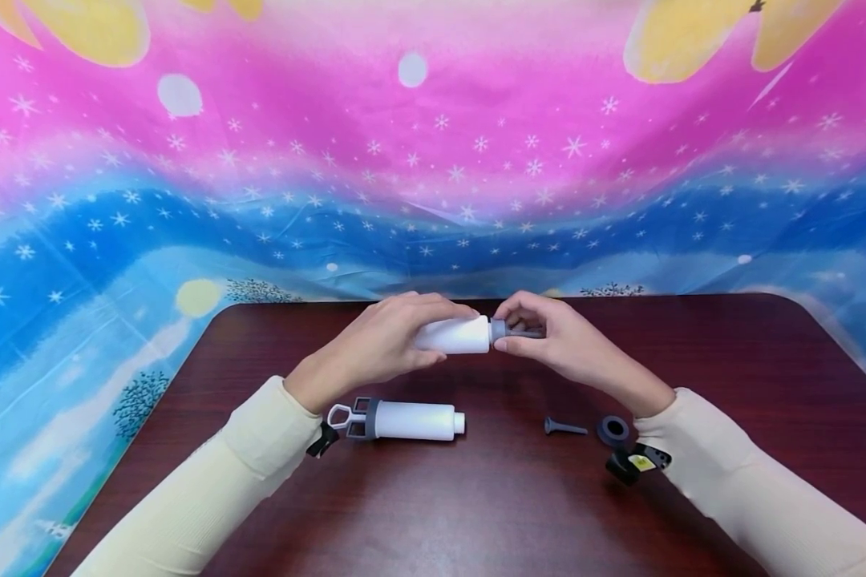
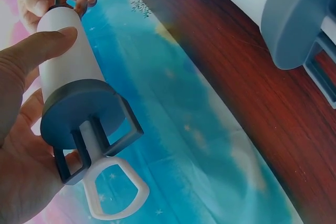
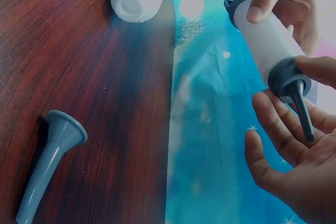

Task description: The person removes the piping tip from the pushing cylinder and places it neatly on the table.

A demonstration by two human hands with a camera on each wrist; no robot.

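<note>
My left hand (image 1: 397, 332) grips the white barrel (image 1: 462, 335) of a hand-held plunger press, lifted above the table's far part. The barrel lies nearly level. In the left wrist view its grey end cap (image 2: 79, 106), with two grey finger loops, and the white pull ring (image 2: 142, 195) point back past my palm. At the opposite end, my right hand (image 1: 566, 332) pinches the grey screw collar (image 3: 283, 72) between thumb and fingers. A thin grey nozzle (image 3: 301, 111) sticks out of the collar over my right palm.
A second white press (image 1: 414, 421) lies on the dark wooden table (image 1: 433, 513), nearer to me, its pull ring leftward. To the right lie a loose grey flared nozzle (image 1: 566, 427) and a grey ring collar (image 1: 613, 430). A patterned cloth (image 1: 433, 160) hangs behind the table.
</note>
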